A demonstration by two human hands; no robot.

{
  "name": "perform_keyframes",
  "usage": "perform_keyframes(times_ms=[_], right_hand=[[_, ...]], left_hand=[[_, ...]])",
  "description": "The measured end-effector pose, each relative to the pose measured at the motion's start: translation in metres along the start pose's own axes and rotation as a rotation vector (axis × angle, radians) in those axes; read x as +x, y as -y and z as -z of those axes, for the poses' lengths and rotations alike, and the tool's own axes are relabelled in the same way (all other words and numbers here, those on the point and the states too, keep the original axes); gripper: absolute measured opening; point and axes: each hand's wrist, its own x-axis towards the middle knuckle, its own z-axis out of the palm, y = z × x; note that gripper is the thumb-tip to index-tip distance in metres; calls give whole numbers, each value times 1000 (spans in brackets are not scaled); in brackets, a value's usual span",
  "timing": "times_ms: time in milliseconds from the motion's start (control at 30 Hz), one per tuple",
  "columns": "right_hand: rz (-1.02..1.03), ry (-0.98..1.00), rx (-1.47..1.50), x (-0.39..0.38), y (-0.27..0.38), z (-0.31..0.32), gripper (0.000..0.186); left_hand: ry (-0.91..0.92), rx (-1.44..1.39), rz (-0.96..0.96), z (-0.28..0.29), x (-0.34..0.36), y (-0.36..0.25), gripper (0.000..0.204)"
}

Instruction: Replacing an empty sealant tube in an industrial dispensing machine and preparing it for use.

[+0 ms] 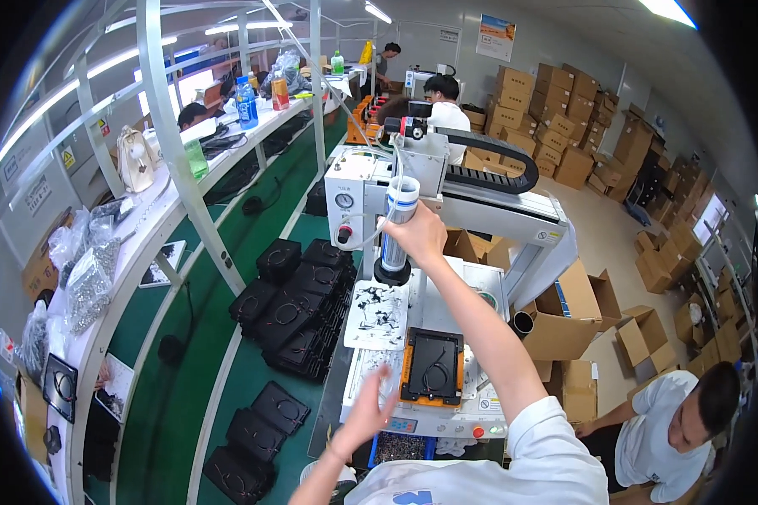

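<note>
My right hand (421,232) is wrapped round an upright clear cartridge with a white-and-blue top (403,192), mounted on the head of a white bench machine (355,187). Its black lower end (392,274) hangs over a white plate smeared with black (377,320). Nearer to me, an orange fixture (406,380) on the machine bed holds a black rectangular panel (432,360) with a coiled cable on it. My left hand (367,411) is raised in front of the fixture's left side, fingers stretched out and slightly blurred, with nothing in it.
Stacks of black panels with cables (290,307) lie on the green surface at left. Behind them runs a white bench (164,202) with bags and bottles. A blue bin of small parts (403,448) sits below the machine's front. Open cartons (564,303) and a seated person (674,438) are at right.
</note>
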Motion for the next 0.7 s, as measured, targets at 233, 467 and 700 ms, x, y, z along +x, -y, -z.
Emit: perform_keyframes(times_ms=[233, 467, 700], right_hand=[[-4, -53, -153, -2, 19, -10, 54], [46, 61, -163, 22, 22, 35, 68], [561, 183, -281, 63, 30, 63, 55]], left_hand=[[-482, 314, -303, 24, 236, 4, 64], [-440, 279, -137, 14, 263, 17, 48], [-424, 294, -485, 27, 273, 24, 47]])
